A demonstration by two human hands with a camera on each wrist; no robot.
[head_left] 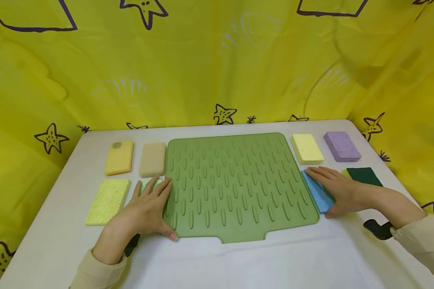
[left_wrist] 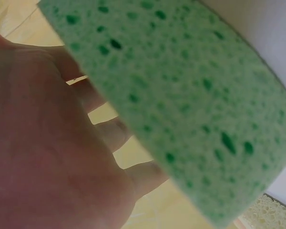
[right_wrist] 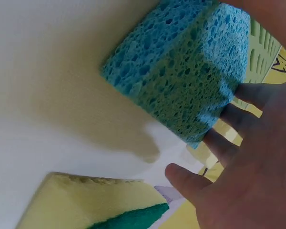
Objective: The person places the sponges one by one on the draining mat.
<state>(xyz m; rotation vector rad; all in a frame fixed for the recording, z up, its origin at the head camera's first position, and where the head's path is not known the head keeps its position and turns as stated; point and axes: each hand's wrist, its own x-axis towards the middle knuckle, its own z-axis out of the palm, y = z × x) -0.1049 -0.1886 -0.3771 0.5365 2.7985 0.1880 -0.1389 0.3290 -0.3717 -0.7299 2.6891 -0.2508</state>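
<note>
A green drying mat (head_left: 235, 184) with rows of raised ribs lies flat on the table. My left hand (head_left: 146, 210) spreads its fingers over the mat's left edge, thumb at the near left corner. Under it sits a pale green sponge (left_wrist: 181, 109), mostly covered in the head view; straight fingers show past its edge in the left wrist view. On the other side, my right hand (head_left: 343, 192) spans a blue sponge (right_wrist: 190, 67) beside the mat's right edge. Its fingers are extended along the sponge, with the thumb near the close end.
Left of the mat lie a yellow sponge (head_left: 107, 202), an orange-yellow one (head_left: 119, 157) and a beige one (head_left: 153, 159). On the right are a cream sponge (head_left: 307, 148), a purple sponge (head_left: 342, 146) and a green-topped scrub sponge (head_left: 365, 176). A yellow patterned curtain (head_left: 188, 72) hangs behind.
</note>
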